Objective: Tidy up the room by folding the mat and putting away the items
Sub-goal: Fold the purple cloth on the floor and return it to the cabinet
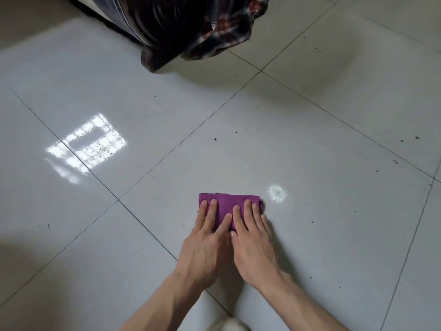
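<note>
A small purple mat, folded into a compact rectangle, lies flat on the grey tiled floor. My left hand presses down on its left half with straight fingers. Beside it, my right hand lies flat on the right half, fingers straight and spread. The two hands touch each other at the thumbs. The near part of the mat is hidden under them.
A dark plaid cloth hangs down from a bed or seat at the top of the view, reaching the floor. Small dark specks are scattered over the tiles. A bright window reflection shines on the floor at left.
</note>
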Tool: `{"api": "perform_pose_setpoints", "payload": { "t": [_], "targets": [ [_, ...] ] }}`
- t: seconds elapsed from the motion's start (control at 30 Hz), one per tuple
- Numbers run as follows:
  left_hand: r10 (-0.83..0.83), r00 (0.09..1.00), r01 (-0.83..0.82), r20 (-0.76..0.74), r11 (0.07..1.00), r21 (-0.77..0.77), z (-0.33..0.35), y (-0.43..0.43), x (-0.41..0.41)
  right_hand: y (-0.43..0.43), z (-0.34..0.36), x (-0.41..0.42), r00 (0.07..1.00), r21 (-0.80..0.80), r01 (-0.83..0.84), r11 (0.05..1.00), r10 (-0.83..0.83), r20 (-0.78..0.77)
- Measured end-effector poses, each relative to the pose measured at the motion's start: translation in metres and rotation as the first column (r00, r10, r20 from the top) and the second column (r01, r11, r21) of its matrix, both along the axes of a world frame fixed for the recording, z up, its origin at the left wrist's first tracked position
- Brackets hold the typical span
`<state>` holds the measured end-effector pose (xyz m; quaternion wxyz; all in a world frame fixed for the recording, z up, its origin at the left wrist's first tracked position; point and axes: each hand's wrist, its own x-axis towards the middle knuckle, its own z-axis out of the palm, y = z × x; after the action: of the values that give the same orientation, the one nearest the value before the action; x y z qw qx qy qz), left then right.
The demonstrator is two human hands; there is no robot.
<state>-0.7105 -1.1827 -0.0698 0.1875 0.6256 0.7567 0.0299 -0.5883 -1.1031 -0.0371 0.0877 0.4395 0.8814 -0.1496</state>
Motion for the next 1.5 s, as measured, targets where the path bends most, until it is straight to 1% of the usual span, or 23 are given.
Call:
{"api": "perform_pose_setpoints", "payload": {
  "t": [0.1,0.13,0.2,0.3,0.43,0.57,0.73,0.93,1.03,1.2,1.3,1.37,1.43,1.5],
  "targets": [
    [0.132,0.986,-0.139,0.097,0.988,0.063,0.011,0.010,-0.011,0.012,-0.002,-0.015,1.000,0.016,-0.027,1.000,0.027,-0.009],
    [0.146,0.985,-0.154,0.096,0.985,0.082,0.013,0.014,-0.016,0.018,-0.002,-0.021,0.999,0.018,-0.033,0.999,0.033,-0.016],
    [0.137,0.989,-0.142,0.054,0.985,0.100,0.013,0.026,-0.028,0.031,-0.002,-0.034,0.999,0.023,-0.042,0.999,0.043,-0.033],
    [0.148,0.988,-0.151,0.030,0.985,0.086,0.005,0.050,-0.049,0.056,-0.002,-0.054,0.995,0.004,-0.057,0.998,0.057,-0.076],
    [0.096,0.995,-0.093,-0.034,0.991,0.098,0.003,0.087,-0.072,0.093,0.000,-0.075,0.990,-0.021,-0.098,0.995,0.096,-0.100],
    [0.153,0.988,-0.154,0.021,0.986,0.068,0.009,0.124,-0.092,0.127,0.000,-0.091,0.990,-0.017,-0.099,0.995,0.097,-0.103],
    [0.162,0.986,-0.165,0.049,0.984,0.062,0.011,0.165,-0.110,0.169,-0.005,-0.107,0.991,-0.015,-0.109,0.994,0.108,-0.075],
    [0.195,0.978,-0.200,0.070,0.978,0.067,0.028,0.192,-0.093,0.192,-0.008,-0.093,0.990,-0.025,-0.102,0.994,0.099,-0.104],
    [0.142,0.988,-0.149,0.068,0.983,0.105,0.025,0.193,-0.080,0.195,-0.007,-0.076,0.989,-0.024,-0.090,0.996,0.087,-0.117],
    [0.092,0.991,-0.098,0.093,0.993,0.066,0.027,0.220,-0.044,0.214,-0.006,-0.035,0.994,-0.013,-0.035,0.999,0.033,-0.103],
    [0.033,0.995,-0.038,0.089,0.998,0.055,0.028,0.243,-0.017,0.231,-0.005,-0.003,0.995,-0.022,0.015,1.000,-0.017,-0.097],
    [-0.035,0.998,0.033,0.054,0.999,0.039,0.018,0.262,-0.002,0.241,-0.006,0.018,0.994,-0.018,0.052,0.999,-0.053,-0.091],
    [-0.155,0.987,0.156,-0.036,0.988,0.012,0.012,0.286,0.014,0.255,-0.006,0.040,0.991,-0.015,0.097,0.995,-0.098,-0.095],
    [-0.264,0.958,0.263,-0.114,0.965,-0.027,0.016,0.305,0.029,0.269,-0.008,0.056,0.987,-0.018,0.130,0.991,-0.131,-0.094]
  ]
}}
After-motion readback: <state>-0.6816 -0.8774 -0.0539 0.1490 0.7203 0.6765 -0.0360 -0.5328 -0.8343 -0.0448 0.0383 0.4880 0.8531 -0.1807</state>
